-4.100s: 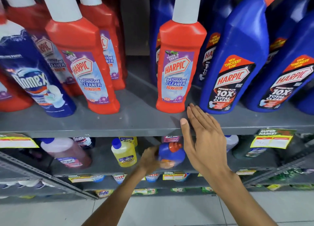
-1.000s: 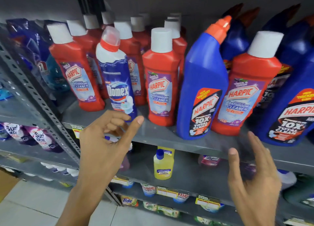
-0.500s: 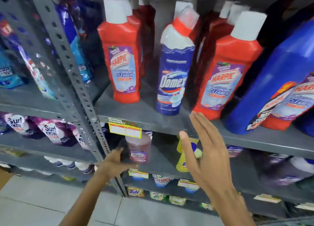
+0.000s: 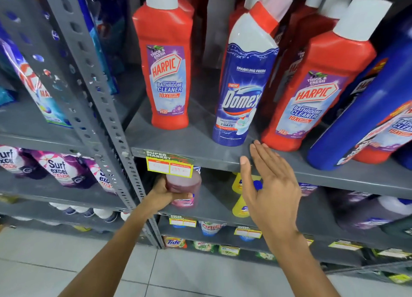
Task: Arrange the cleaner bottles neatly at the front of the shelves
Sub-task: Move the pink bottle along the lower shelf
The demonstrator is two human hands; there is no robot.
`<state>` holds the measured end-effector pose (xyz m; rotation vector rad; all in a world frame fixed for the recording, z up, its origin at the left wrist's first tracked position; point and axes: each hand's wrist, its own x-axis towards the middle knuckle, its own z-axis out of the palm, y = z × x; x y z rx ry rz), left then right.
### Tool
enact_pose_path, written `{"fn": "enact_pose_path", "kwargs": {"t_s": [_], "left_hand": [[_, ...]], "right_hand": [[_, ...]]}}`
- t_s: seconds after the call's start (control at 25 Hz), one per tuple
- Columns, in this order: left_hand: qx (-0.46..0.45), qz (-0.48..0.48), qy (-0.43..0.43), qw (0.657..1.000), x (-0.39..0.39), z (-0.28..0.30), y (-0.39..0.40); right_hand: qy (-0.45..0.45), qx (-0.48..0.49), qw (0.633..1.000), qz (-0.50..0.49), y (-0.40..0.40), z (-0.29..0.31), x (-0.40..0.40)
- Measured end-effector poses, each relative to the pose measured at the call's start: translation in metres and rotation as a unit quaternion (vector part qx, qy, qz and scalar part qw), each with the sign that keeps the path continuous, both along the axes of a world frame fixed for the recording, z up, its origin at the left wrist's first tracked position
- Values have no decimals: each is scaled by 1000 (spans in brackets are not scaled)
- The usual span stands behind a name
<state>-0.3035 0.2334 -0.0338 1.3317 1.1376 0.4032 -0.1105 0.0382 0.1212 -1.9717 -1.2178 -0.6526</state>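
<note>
On the upper grey shelf (image 4: 196, 150) stand a red Harpic bottle (image 4: 166, 62), a blue Domex bottle (image 4: 242, 87), another red Harpic bottle (image 4: 312, 96) and a big blue Harpic bottle (image 4: 361, 118) at the right. One shelf down, my left hand (image 4: 163, 195) grips a pink cleaner bottle (image 4: 185, 188), its top hidden by a yellow price tag (image 4: 169, 167). My right hand (image 4: 269, 183) hovers flat and open at the upper shelf's front edge, just below the Domex bottle, holding nothing.
Yellow bottles (image 4: 239, 193) stand on the lower shelf behind my right hand. A perforated grey upright (image 4: 89, 91) divides the rack; Surf Excel pouches (image 4: 60, 169) lie to its left. Detergent packs fill the bottom shelves above a tiled floor (image 4: 66, 263).
My left hand has dropped from the Domex bottle on the upper shelf to the lower shelf and closed around the pink bottle. My right hand stays open near the shelf edge.
</note>
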Motion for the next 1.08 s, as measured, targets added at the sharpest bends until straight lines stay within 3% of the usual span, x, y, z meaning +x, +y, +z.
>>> {"fn": "enact_pose_path", "kwargs": {"t_s": [0.2, 0.32, 0.48, 0.6, 0.76, 1.08], "left_hand": [[19, 19, -31, 999, -3, 13, -20], [46, 43, -66, 996, -8, 19, -66], [14, -15, -69, 997, -8, 27, -139], [-42, -77, -70, 994, 34, 35, -199], [-112, -58, -108, 986, 120, 16, -255], [-11, -61, -114, 992, 269, 5, -263]], "right_hand": [[14, -10, 1000, 8, -3, 7, -2], [60, -15, 996, 69, -20, 11, 5], [100, 103, 979, 143, -90, 12, 32], [122, 144, 980, 68, -152, 17, 85], [111, 100, 988, -36, -205, 22, 178], [6, 30, 999, 39, -214, -3, 271]]}}
